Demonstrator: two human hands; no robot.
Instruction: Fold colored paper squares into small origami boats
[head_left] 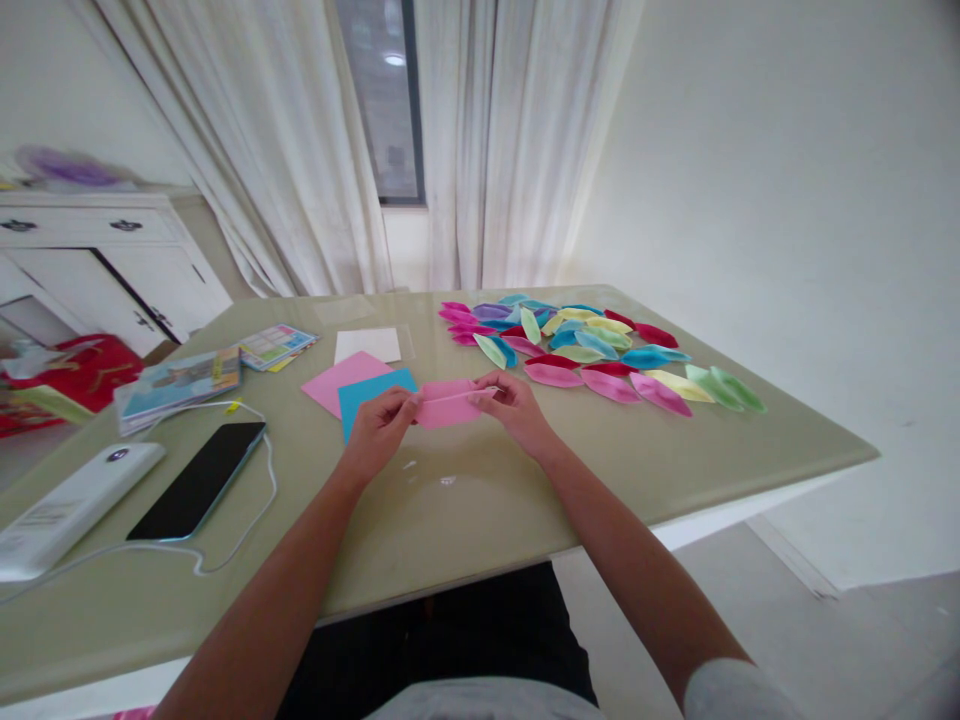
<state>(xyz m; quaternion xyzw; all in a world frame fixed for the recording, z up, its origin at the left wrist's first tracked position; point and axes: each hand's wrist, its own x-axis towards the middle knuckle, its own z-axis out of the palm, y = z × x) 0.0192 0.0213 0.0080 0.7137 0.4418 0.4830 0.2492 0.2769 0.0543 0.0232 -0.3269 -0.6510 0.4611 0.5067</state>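
A pink sheet of paper (450, 410) with a lengthwise fold is stretched between my two hands, above the table. My left hand (381, 425) pinches its left end between thumb and fingers. Its right end is gripped by my right hand (514, 405), thumb below and fingers behind. Just left of my left hand lie a blue square sheet (356, 392) and a pink square sheet (334, 385), partly overlapping. Beyond my right hand, many folded paper pieces (555, 375) in pink, red, blue, green, yellow and purple lie in loose rows.
A white sheet (367, 345) lies behind the coloured squares. On the left are a black phone (199, 480), a white power bank (75, 505) with a white cable (274, 470), and booklets (184, 385). The table's (465, 540) near edge is close to my body.
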